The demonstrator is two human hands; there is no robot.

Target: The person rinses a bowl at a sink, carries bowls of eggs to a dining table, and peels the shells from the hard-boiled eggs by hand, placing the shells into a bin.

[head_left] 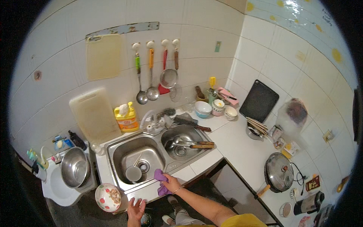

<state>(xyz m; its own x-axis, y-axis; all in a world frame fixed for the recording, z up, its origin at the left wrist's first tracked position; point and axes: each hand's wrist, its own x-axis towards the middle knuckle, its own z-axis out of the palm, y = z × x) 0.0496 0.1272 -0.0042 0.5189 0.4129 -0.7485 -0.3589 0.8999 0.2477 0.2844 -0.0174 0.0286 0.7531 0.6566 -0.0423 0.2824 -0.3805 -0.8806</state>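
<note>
A white-tiled bench (234, 140) runs along two sides of a tiled kitchen wall (204, 22), with one steel sink (177, 164) set into it. The left basin (124, 155) contains a small grey pan (133, 173); the right basin (174, 134) contains wooden-handled utensils (193, 144). A red-dotted bowl (102, 196) contains pale food pieces (114, 196). Two pale cutting boards (94, 115) and four white wall hooks (151, 44) are behind the sink. The right hand (172, 184) grasps one purple cloth (160, 176) at the bench's front edge, just beside the left basin; the left hand (136, 209) is released, fingers loosely spread, near that edge
</note>
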